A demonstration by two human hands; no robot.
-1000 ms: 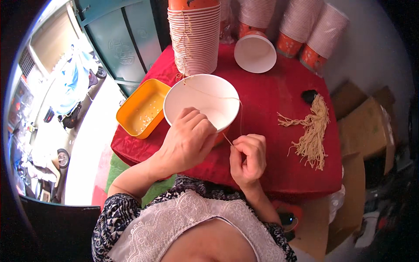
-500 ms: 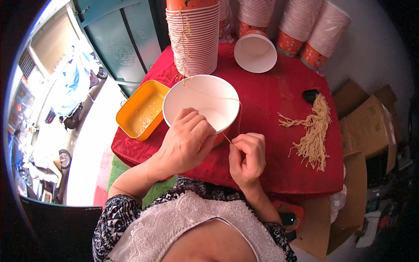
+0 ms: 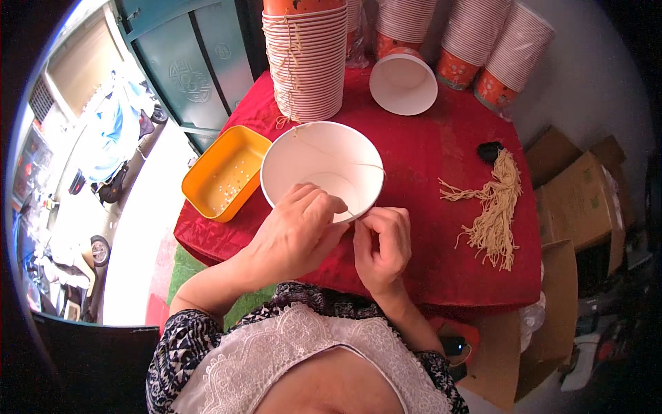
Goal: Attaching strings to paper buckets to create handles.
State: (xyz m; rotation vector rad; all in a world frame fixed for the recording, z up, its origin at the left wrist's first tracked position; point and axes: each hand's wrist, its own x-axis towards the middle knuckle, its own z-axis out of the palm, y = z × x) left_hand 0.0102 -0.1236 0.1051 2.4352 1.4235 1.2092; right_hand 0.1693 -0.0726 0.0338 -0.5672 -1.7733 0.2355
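Observation:
A white-lined paper bucket [image 3: 286,162] stands in front of me with its wide mouth tipped toward me. My left hand [image 3: 295,226] is closed on its near rim, the fingers reaching over into the mouth. A thin beige cord [image 3: 339,156] lies across the opening from the far rim to the right edge. At the near right rim my right hand [image 3: 385,245] pinches the cord's end between thumb and fingertips, close beside the left thumb. The fingertips partly hide the spot where cord and rim meet.
A yellow tray [image 3: 196,186] with small white bits touches the bucket's left. Behind rises a tall stack of paper buckets [image 3: 307,69] with cords hanging down it. One bucket [image 3: 403,83] lies tipped farther back. A bundle of beige cords [image 3: 500,207] rests right on the red tablecloth [image 3: 441,276].
My right hand has moved up and left to the bucket's rim, drawing the cord's end in. My left fingers have shifted at the near rim, and the bucket has moved slightly right.

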